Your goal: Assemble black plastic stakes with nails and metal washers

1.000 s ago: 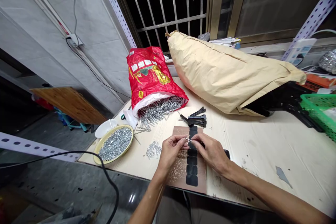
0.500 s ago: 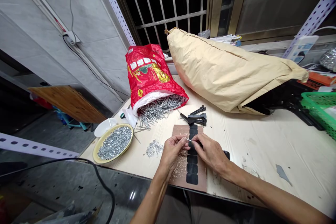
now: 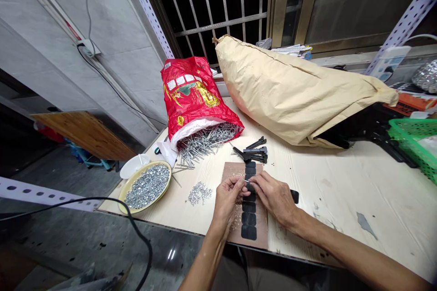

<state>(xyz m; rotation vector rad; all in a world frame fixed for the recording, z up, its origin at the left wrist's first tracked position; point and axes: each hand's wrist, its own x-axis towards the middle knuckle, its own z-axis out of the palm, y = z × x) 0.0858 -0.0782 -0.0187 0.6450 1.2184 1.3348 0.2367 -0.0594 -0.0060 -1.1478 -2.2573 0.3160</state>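
Both hands meet over a brown board [image 3: 231, 170] that carries a row of black rounded squares [image 3: 249, 219]. My left hand [image 3: 228, 198] is closed in a pinch on one end of a thin metal pin [image 3: 247, 181]. On the pin's other end, the thumb and fingers of my right hand [image 3: 276, 196] are pinched too; its tip is hidden by them. Pale specks lie on the board beside the black squares. Just beyond the board are several black clips [image 3: 256, 151]. A loose heap of small silvery pieces [image 3: 200, 193] sits left of my left hand.
A red bag [image 3: 191, 95] spills metal pins [image 3: 201, 143] onto the table [image 3: 307, 191]. At left stand a yellow bowl [image 3: 123, 203] of silvery pieces and a white dish [image 3: 131, 167]. A large tan sack [image 3: 290, 95] holds black parts; a green basket [image 3: 408, 138] is at right.
My hands stay pinched together over the board, and less of the metal pin shows between the fingers. The whole view has shifted slightly.
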